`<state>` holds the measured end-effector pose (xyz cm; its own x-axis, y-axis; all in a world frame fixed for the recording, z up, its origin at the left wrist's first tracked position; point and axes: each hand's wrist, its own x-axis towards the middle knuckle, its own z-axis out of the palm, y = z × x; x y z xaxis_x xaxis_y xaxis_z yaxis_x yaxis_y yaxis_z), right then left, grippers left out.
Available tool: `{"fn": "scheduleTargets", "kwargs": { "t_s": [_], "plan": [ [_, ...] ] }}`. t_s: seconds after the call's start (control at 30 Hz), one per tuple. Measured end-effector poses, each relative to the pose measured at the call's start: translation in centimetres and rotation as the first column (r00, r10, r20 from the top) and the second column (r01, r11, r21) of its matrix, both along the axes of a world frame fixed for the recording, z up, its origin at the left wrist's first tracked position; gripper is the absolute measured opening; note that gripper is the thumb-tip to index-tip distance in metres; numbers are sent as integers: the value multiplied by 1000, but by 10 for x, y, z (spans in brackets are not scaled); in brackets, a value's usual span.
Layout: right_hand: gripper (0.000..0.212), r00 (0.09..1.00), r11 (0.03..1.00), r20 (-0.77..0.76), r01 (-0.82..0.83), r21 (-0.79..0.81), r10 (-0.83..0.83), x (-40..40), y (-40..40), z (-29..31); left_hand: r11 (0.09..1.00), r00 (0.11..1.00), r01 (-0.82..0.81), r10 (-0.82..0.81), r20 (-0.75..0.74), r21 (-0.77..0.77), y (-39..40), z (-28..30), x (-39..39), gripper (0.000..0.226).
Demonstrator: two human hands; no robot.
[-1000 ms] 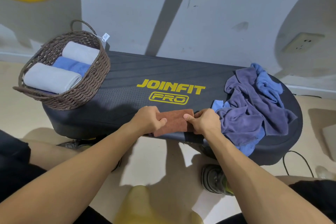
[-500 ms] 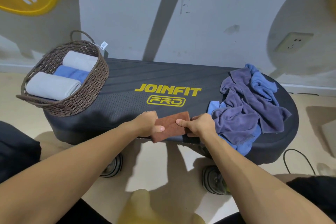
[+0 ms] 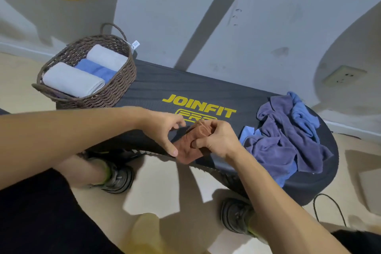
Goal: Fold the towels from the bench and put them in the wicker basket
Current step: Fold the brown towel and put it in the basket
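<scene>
Rust-brown towel (image 3: 188, 148) at the near edge of the black bench (image 3: 156, 86), partly rolled and creased, right hand (image 3: 216, 139) fingers pinching its raised end, left hand (image 3: 165, 128) fingers spread, thumb pressing its lower corner, wicker basket (image 3: 115, 93) on the left end with three folded towels.

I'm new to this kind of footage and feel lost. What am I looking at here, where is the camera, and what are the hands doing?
There is no machine, just a person. The one camera sits on their head, looking down at their own arms. In front is a black bench. On its left end stands a wicker basket already holding three folded towels. On the right end lies a heap of unfolded purple and blue towels. At the near edge, the right hand grips a small brown towel, bunching its far end, while the left hand pins its near corner with the thumb.
</scene>
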<state>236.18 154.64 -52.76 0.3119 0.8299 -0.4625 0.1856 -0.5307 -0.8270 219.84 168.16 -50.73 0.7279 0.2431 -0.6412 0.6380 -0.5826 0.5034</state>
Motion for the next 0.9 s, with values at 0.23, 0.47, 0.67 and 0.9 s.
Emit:
{"fn": "scheduleTargets", "kwargs": {
  "t_s": [0.23, 0.47, 0.67, 0.9],
  "plan": [
    [32, 977, 946, -198, -7, 323, 75, -16, 21, 71, 999, 973, 40, -34, 229, -24, 39, 75, -14, 87],
    [43, 948, 967, -273, -100, 234, 164, -47, 74, 91, 996, 986, -7, 22, 162, -92, 123, 101, -86, 37],
    [39, 962, 913, 119, -272, 304, 246, -104, 173, 77, 790, 704, -480, 607, 369, -382, 190, 79, -142, 27],
    [22, 920, 925, 340, -289, 248, 197, -150, 290, 45, 516, 268, -834, 688, 675, -195, 231, 15, -178, 16]
  ]
}}
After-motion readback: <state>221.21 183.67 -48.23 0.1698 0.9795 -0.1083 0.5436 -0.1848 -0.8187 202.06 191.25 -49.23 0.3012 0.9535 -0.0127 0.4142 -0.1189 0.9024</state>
